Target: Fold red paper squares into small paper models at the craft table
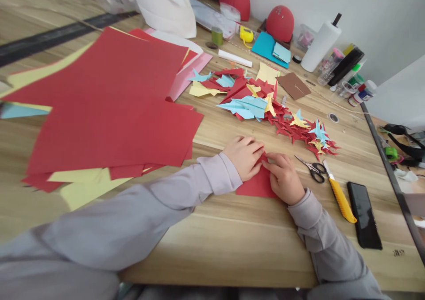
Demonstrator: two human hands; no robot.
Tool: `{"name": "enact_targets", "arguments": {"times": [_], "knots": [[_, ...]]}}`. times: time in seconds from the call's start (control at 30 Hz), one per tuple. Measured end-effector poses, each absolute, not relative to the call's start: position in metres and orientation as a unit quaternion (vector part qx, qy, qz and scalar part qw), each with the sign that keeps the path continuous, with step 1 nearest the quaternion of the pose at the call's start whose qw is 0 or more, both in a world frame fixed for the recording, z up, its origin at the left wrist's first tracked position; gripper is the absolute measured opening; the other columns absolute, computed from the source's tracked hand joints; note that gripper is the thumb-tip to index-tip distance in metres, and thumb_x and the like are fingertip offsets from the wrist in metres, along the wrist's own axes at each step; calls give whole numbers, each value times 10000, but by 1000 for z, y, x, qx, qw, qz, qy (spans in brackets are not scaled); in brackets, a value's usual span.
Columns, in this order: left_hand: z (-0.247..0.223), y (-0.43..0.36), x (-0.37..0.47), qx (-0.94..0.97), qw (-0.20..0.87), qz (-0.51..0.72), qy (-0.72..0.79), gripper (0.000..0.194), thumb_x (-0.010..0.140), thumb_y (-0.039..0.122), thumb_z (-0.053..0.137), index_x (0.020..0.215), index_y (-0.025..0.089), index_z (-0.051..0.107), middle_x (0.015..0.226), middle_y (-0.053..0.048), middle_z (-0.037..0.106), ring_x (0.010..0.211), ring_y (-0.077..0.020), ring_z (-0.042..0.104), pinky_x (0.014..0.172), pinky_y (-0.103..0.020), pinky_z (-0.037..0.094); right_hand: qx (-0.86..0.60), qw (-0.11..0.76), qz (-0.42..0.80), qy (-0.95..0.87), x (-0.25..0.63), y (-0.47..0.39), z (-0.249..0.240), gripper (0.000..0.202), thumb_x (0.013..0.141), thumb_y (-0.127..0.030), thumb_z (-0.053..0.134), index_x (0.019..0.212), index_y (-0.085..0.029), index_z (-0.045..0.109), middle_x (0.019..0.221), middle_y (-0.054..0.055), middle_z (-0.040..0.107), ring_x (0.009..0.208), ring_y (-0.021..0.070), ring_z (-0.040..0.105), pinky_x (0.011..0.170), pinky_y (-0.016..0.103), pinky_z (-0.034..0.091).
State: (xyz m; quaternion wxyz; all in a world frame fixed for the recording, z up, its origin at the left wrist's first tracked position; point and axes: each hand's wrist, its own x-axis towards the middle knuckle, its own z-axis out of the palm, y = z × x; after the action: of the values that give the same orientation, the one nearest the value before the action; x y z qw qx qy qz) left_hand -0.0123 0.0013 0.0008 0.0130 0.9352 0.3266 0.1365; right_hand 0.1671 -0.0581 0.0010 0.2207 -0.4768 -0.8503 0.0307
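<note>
A small red sheet of paper [256, 185] lies on the wooden table between my hands, its top edge partly hidden by my fingers. My left hand [244, 157] rests on its upper left part, fingers close together and pressing down. On the upper right, my right hand [284, 177] has bent fingers pinching the paper's edge near the left fingertips. Just beyond is a heap of small folded red, blue and yellow paper pieces [247, 107]. Black scissors [317, 172] lie to the right of my right hand.
Large red sheets [116, 131] cover the table's left side. A yellow cutter [341, 200] and a black phone [364, 216] lie at the right. Farther back are a brown paper piece [294, 86], a yellow tape measure [246, 34] and a paper roll [321, 46].
</note>
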Motion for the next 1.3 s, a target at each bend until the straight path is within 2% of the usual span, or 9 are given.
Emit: {"name": "enact_targets", "arguments": {"times": [0.23, 0.57, 0.73, 0.97, 1.13, 1.3], "knots": [[5, -5, -7, 936, 3, 123, 331, 420, 888, 323, 405, 1181, 88, 592, 1225, -146, 582, 1079, -280, 492, 842, -418, 372, -489, 192, 15, -851, 166, -59, 6, 326, 810, -55, 454, 988, -191, 690, 1057, 85, 677, 998, 221, 545, 909, 428, 401], [4, -9, -2, 936, -37, 121, 329, 406, 893, 293, 399, 1146, 62, 617, 1199, -166, 593, 1023, -295, 515, 822, -438, 350, -487, 131, -89, -859, 159, -73, 5, 336, 850, -58, 436, 1079, -172, 655, 1137, 102, 672, 1017, 228, 551, 1065, 535, 239], [4, -9, -2, 936, -39, 119, 330, 418, 883, 301, 424, 1168, 51, 601, 1217, -173, 583, 1040, -299, 506, 829, -441, 340, -481, 120, -113, -861, 156, -90, 6, 346, 865, -63, 419, 1108, -161, 644, 1108, 123, 681, 1002, 226, 570, 1075, 541, 259], [5, -9, -2, 935, -34, 112, 333, 432, 897, 293, 388, 1192, 51, 592, 1242, -168, 573, 1057, -297, 500, 838, -441, 338, -479, 120, -142, -858, 156, -114, 11, 323, 848, -41, 413, 1045, -133, 652, 1042, 125, 705, 950, 220, 599, 1058, 520, 318], [5, -9, -2, 934, -31, 120, 334, 423, 887, 297, 416, 1197, 70, 592, 1240, -171, 570, 1064, -289, 497, 844, -437, 339, -497, 120, -124, -850, 158, -134, 10, 327, 845, -59, 430, 1088, -140, 632, 1035, 144, 701, 924, 223, 608, 1032, 523, 350], [0, -8, -3, 934, -31, 130, 332, 421, 889, 302, 405, 1201, 88, 592, 1255, -157, 567, 1069, -282, 492, 857, -435, 337, -510, 149, -104, -840, 160, -148, 14, 303, 841, -75, 470, 1081, -166, 631, 980, 112, 718, 894, 211, 618, 1001, 493, 375]]}}
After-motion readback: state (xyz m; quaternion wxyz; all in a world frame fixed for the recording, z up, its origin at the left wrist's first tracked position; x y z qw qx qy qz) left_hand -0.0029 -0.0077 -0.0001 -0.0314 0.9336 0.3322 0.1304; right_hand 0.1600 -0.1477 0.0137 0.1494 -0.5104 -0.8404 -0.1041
